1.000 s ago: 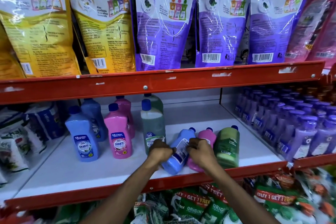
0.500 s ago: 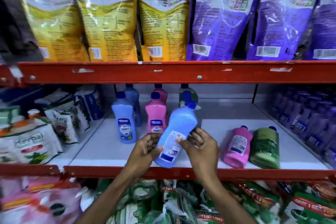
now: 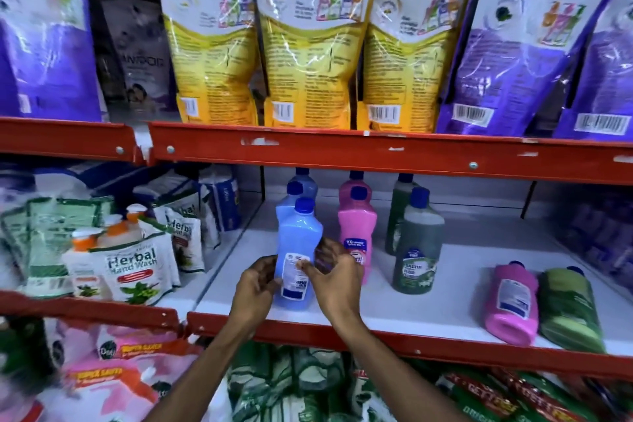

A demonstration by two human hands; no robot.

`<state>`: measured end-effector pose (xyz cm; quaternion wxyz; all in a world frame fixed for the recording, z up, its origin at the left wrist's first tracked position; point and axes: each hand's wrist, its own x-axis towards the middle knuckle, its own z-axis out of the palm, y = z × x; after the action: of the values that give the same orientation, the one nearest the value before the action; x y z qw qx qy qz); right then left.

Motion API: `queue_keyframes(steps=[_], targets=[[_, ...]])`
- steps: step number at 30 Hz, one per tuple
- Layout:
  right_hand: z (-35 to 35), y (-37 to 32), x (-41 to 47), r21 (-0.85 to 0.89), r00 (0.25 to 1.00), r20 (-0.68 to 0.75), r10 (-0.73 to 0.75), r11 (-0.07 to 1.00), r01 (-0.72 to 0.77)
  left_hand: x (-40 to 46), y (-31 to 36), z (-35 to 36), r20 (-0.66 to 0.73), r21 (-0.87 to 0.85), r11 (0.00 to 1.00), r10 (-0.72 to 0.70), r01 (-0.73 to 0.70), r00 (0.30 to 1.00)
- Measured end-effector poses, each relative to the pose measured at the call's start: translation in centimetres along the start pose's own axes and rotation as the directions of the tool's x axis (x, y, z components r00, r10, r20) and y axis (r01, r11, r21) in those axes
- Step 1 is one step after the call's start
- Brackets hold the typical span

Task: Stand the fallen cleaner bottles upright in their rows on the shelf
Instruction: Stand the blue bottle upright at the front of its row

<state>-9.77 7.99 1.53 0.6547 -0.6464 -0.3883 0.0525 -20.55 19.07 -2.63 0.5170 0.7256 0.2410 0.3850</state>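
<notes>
A blue cleaner bottle [image 3: 297, 250] stands upright at the front of the blue row on the white shelf [image 3: 428, 305]. My left hand [image 3: 255, 288] grips its lower left side and my right hand [image 3: 334, 279] its lower right side, thumb on the label. More blue bottles stand behind it. To the right stand a pink row [image 3: 356, 229] and a green row [image 3: 416, 250], all upright. Further right a pink bottle [image 3: 512, 301] and a green bottle [image 3: 570, 310] lie on their sides, caps pointing to the back.
The red upper shelf beam [image 3: 376, 151] hangs low over the bottles, with yellow and purple refill pouches above. Herbal hand wash pouches [image 3: 133, 271] fill the bay to the left. Purple bottles blur at the far right. The red front lip [image 3: 445, 349] runs below.
Both hands lifted the blue bottle from lying beside the pink and green ones, carried it left, and it now stands upright at the front of the blue row.
</notes>
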Motion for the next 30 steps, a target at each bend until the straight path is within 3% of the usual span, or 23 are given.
queue_keyframes(steps=[6, 10, 15, 21, 30], targets=[[0.6, 1.6, -0.4, -0.117, 0.998, -0.061, 0.012, 0.993, -0.019, 0.0, -1.2, -1.5, 0.035, -0.041, 0.998, -0.043, 0.045, 0.998], [1.0, 3.0, -1.0, -0.128, 0.998, 0.049, 0.041, 0.991, -0.035, 0.6, -1.2, -1.9, 0.137, 0.012, 1.000, -0.020, 0.018, 0.990], [-0.1, 3.7, -0.6, -0.111, 0.954, 0.290, 0.072, 0.993, -0.041, 0.6, -1.4, -1.9, 0.106, 0.010, 1.000, -0.006, 0.005, 0.994], [-0.3, 4.2, 0.2, -0.149, 0.947, 0.306, 0.095, 0.988, -0.051, -0.2, -0.8, -1.5, 0.030, 0.177, 0.982, 0.062, -0.066, 0.998], [-0.1, 4.0, -1.2, -0.144, 0.955, 0.290, 0.065, 0.989, -0.023, -1.0, -0.7, -2.3, 0.082, 0.198, 0.979, 0.022, -0.038, 0.996]])
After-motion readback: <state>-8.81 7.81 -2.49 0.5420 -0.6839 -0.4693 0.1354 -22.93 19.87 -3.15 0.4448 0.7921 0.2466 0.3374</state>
